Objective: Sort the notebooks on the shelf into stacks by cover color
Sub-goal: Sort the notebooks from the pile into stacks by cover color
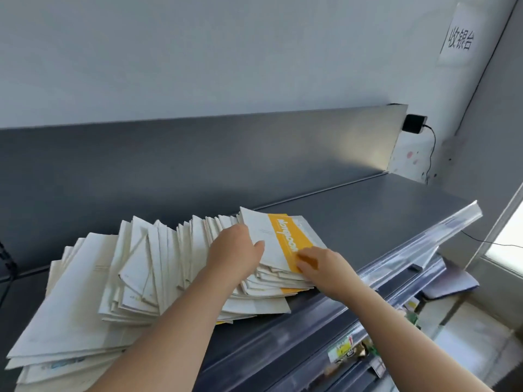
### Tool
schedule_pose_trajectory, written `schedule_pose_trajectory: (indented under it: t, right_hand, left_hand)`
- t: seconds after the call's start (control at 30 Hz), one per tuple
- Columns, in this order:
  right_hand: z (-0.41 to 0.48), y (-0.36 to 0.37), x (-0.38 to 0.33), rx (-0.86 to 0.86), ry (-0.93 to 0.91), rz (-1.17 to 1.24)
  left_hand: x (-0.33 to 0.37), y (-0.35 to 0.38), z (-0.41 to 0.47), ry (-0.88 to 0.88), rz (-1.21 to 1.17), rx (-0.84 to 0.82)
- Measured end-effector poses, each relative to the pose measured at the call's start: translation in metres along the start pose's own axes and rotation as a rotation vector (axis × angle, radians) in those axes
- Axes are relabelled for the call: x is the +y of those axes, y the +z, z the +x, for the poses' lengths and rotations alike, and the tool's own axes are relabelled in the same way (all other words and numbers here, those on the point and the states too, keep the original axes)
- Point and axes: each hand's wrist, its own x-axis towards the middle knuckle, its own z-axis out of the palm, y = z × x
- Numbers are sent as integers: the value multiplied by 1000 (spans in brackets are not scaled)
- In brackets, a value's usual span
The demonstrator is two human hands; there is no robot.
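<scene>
Closest to me, at the bottom of the frame, two bare forearms reach up and in from the lower middle. At lower left is a big messy heap of notebooks (85,292), nearly all white or cream covers, fanned out and sliding over each other along the dark grey shelf (368,210). Running along the shelf's front edge at right is a clear plastic strip (410,250), and below it, lower right, are some little price tags (343,348) on the next level down.

In the middle of the frame both hands are on the top book at the right end of the heap, a yellow-striped notebook (285,236), white with a wide yellow band and white lettering. The left hand (237,250) has its thumb on the white part of the cover and its fingers tucked out of sight underneath, so it's gripping that edge. The right hand (325,267) has bent fingers on the near end of the yellow band. The thumb is hidden, so I can't tell if it's pinching or just pressing.

Further back is the shelf's grey back panel (198,165), then a black plug (413,124) with a cable (431,154) at upper right, and a paper sign (460,38) on the wall (198,52).
</scene>
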Motion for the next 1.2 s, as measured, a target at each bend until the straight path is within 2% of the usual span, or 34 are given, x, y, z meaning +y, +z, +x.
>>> schedule_pose_trajectory:
  t: [0.13, 0.3, 0.4, 0.67, 0.93, 1.07, 1.2]
  right_hand:
    - [-2, -5, 4, -61, -108, 64]
    - [5, -6, 17, 18, -12, 76]
    - [7, -3, 17, 18, -35, 59]
    - [11, 0, 13, -9, -23, 295]
    - [13, -1, -29, 16, -44, 459]
    - [3, -4, -74, 98, -146, 651]
    - [-9, -1, -120, 174, -215, 721]
  left_hand:
    - [5, 1, 8, -130, 6, 7]
    - [0, -2, 12, -179, -109, 11]
    - [6, -4, 6, -210, -151, 25]
    - [6, 0, -3, -270, -251, 42]
    - [-1, -39, -33, -142, -633, 220]
    - [-17, -63, -55, -139, -717, 322]
    - [-49, -90, -82, -143, -691, 437]
